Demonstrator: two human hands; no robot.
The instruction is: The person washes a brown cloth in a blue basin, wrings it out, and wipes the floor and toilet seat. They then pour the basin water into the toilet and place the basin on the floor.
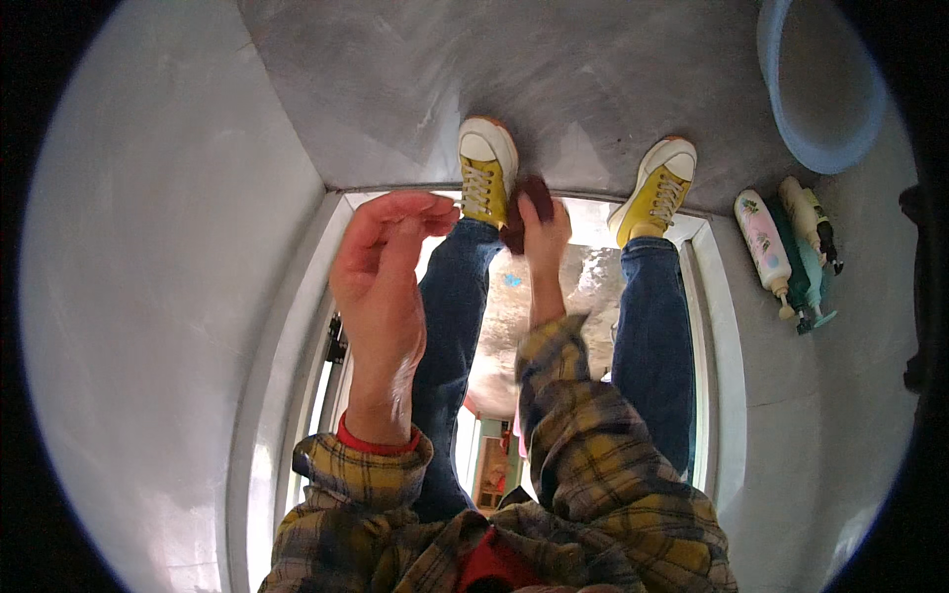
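Note:
My right hand (pixel 546 235) grips a dark reddish-brown object (pixel 528 203), palm-sized and partly covered by the fingers. Blur hides whether it is a brush or a cloth. It lies close against the inner side of the left yellow canvas shoe (pixel 484 190), which has a white toe cap and pale laces. Nearer to the camera, my left hand (pixel 384 257) is raised with curled fingers and the thumb pressed toward them. Whatever those fingers may hold is hidden. The other yellow shoe (pixel 656 188) stands to the right, apart from both hands.
A white door frame (pixel 272 395) surrounds my legs, with its threshold below the shoes. Several pump bottles (pixel 763 237) stand together at the right. Beyond them, a blue basin (pixel 820 163) sits at the far right. A grey wall (pixel 148 277) rises along the left.

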